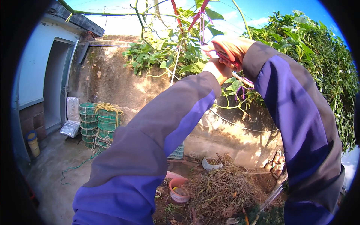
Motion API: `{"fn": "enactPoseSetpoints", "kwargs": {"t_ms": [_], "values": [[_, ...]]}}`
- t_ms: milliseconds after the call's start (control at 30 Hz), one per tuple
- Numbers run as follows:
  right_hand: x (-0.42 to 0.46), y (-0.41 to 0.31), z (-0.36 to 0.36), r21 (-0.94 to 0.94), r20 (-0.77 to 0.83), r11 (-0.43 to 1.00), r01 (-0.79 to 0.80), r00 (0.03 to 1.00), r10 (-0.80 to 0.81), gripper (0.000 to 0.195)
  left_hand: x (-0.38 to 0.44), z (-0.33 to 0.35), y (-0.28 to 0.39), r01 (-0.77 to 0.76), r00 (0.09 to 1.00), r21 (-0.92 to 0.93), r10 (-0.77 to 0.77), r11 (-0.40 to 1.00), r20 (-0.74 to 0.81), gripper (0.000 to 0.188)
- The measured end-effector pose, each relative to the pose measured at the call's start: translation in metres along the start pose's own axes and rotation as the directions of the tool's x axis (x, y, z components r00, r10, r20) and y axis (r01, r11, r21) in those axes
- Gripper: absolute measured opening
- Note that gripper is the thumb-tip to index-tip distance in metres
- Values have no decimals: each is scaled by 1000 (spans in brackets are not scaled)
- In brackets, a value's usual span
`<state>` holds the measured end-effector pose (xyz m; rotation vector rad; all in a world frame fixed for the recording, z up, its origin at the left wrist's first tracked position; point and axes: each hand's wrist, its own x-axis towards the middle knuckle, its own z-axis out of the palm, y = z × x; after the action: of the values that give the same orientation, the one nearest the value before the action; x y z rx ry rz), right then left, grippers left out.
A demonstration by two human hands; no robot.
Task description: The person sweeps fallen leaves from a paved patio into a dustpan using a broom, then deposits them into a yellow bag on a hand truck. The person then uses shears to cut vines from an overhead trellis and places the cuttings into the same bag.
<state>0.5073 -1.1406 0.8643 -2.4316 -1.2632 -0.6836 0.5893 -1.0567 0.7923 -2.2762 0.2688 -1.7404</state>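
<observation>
High in the view my right hand (239, 50) is closed around the red handles of what look like scissors (227, 50). My left hand (218, 70) is just below and touches or nearly touches it; its fingers are mostly hidden, so what it holds cannot be told. Thin purple string (203, 26) hangs down from above to the hands. Green vines (157, 54) with broad leaves surround them, and a pale pole or stem (243, 79) runs down to the right below my right hand. More purple string (241, 91) is tied among the lower leaves.
A stained wall (112, 73) stands behind the vines. Dry plant stalks (225, 191) are heaped below, beside a pink bucket (179, 189). Green net traps (107, 121) with yellow rope stand left, near a doorway (56, 84). A dense leafy bush (315, 62) rises at right.
</observation>
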Motion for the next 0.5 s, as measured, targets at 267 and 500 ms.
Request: {"fn": "enactPoseSetpoints", "kwargs": {"t_ms": [267,500], "values": [[14,2,0,266,-10,957,-119,992,126,42,4,2,5,111,991,-177,-121,978,-47,31],[14,-2,-2,388,116,909,-154,986,118,41,10,26,-15,-20,949,-75,-5,997,-314,28]]}}
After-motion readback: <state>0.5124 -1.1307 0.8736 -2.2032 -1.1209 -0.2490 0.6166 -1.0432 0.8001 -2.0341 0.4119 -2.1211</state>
